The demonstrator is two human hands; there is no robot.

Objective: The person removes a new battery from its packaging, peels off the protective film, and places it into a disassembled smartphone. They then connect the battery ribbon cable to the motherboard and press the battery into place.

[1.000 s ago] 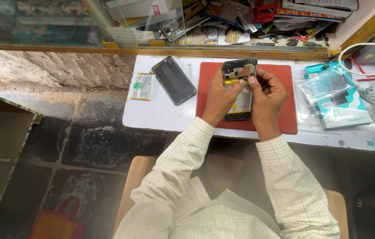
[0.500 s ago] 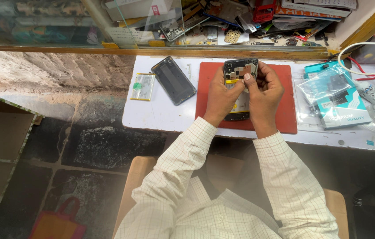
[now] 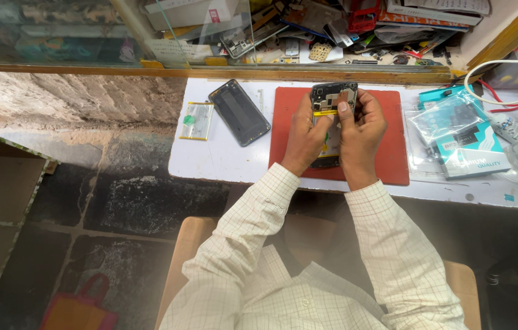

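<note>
An opened phone body (image 3: 330, 98) with bare circuit parts and a yellow strip lies on a red work mat (image 3: 393, 156) on the white table (image 3: 222, 162). My left hand (image 3: 303, 135) grips its left side, thumb near the yellow strip. My right hand (image 3: 361, 131) holds its right side, with the forefinger and thumb pressing on the upper part of the phone. The lower half of the phone is mostly hidden under both hands.
A dark back cover (image 3: 239, 112) and a flat battery (image 3: 196, 120) lie left of the mat. Blue packets in clear plastic (image 3: 460, 137) sit to the right, with white and red cables (image 3: 503, 91). A cluttered shelf of parts (image 3: 332, 30) runs behind. Stone floor at left.
My right hand has shifted slightly on the top of the phone, the fingers pressing nearer its upper middle. The phone and left hand stay about where they were.
</note>
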